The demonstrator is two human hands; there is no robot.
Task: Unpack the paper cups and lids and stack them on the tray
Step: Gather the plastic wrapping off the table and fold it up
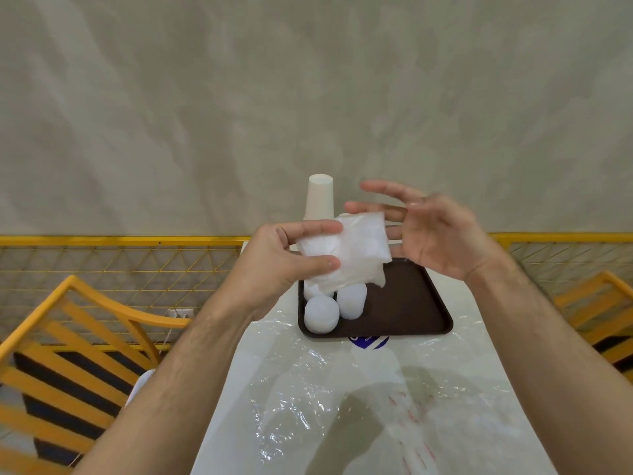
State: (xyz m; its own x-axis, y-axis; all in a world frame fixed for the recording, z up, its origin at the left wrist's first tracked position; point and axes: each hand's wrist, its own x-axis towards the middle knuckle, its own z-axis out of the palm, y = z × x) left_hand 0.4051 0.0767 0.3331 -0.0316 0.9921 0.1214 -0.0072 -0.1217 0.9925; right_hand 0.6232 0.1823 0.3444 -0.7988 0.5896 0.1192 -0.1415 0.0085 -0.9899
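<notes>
Even soft light; wide-angle bending; slight blur.

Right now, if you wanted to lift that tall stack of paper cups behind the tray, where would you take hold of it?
Probably around its lower half, coming from the right hand side. The paper cups stand upside down, widening toward the base, and the left hand with its plastic wrapper blocks the near side.

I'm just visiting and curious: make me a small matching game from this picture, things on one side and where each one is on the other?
Things:
1. folded plastic wrapper
2. stacks of white lids
3. inverted paper cups
4. clear plastic bag

Places:
A. spread flat on the table, near the person
B. beyond the tray's far edge
C. pinched in the left hand
D. on the tray's left part

Pairs: 1-C, 2-D, 3-B, 4-A
</notes>
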